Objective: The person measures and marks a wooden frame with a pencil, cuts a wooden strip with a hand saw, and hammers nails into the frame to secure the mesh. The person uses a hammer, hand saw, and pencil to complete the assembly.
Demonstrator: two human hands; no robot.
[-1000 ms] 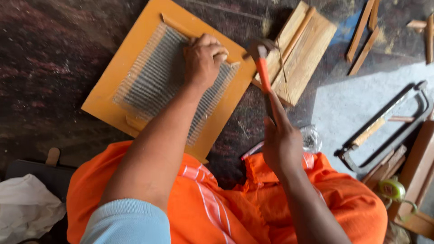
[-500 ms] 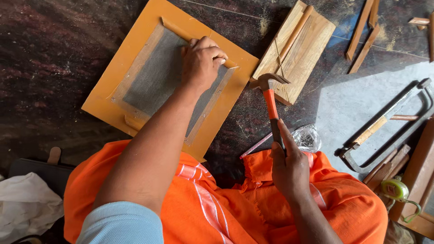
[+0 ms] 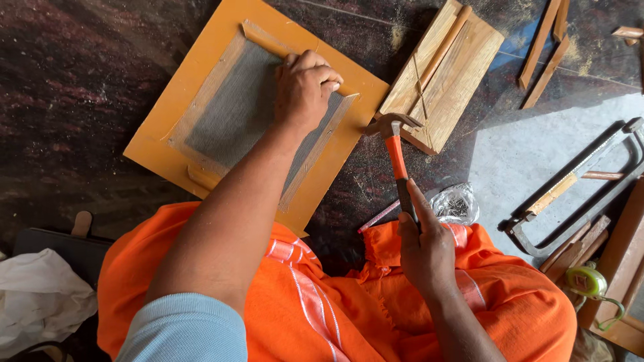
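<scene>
An orange board (image 3: pixel 176 117) with a grey wire mesh panel (image 3: pixel 231 114) edged by thin wooden strips lies on the dark stone floor. My left hand (image 3: pixel 305 87) presses down on the mesh near the top right strip, fingers curled. My right hand (image 3: pixel 424 251) grips the black and orange handle of a claw hammer (image 3: pixel 396 151). The hammer head hovers just right of the board's right corner, apart from my left hand.
A pale wooden block assembly (image 3: pixel 443 70) lies right of the board. Loose wooden strips (image 3: pixel 545 47) lie at top right. A hacksaw (image 3: pixel 580 184) and a green tape measure (image 3: pixel 587 281) are on the right. A clear bag of nails (image 3: pixel 456 204) sits by my knee.
The hammer has come down and back toward me from its raised position, its head now lower and nearer the board's corner. My left hand has stayed on the mesh.
</scene>
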